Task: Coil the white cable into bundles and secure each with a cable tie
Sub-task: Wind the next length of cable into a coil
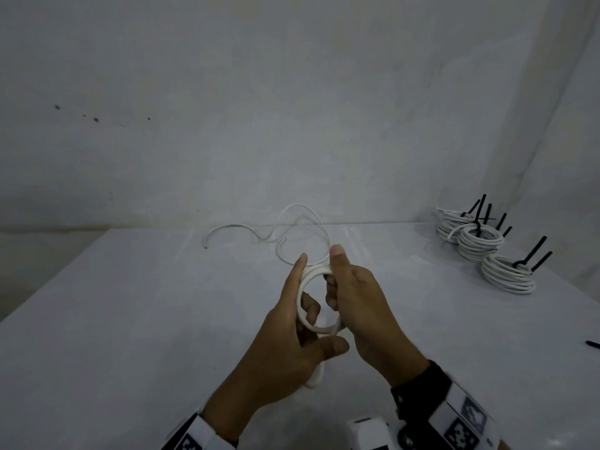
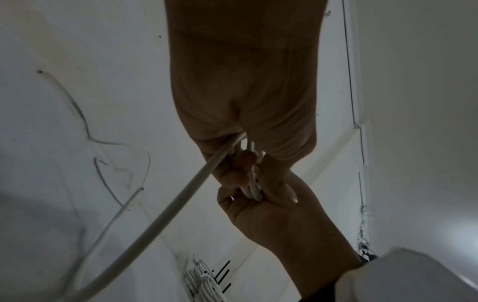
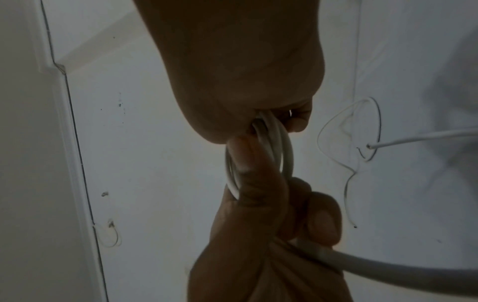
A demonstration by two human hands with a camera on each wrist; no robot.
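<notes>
Both hands' fingers grasp white cable (image 1: 316, 298) coil upright; loose tail trails away.

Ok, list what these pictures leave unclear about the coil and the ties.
- Coil turn count: head view, both hands cover parts of it.
- Left hand palm side: turned away in the head view, dark in the wrist views.
- Black item at the right edge: cut off, possibly a cable tie.
- Tied bundles: too small to count ties.

White table (image 1: 130, 319), plain grey wall (image 1: 292, 108) with small dark specks (image 1: 95, 119) at left.
</notes>
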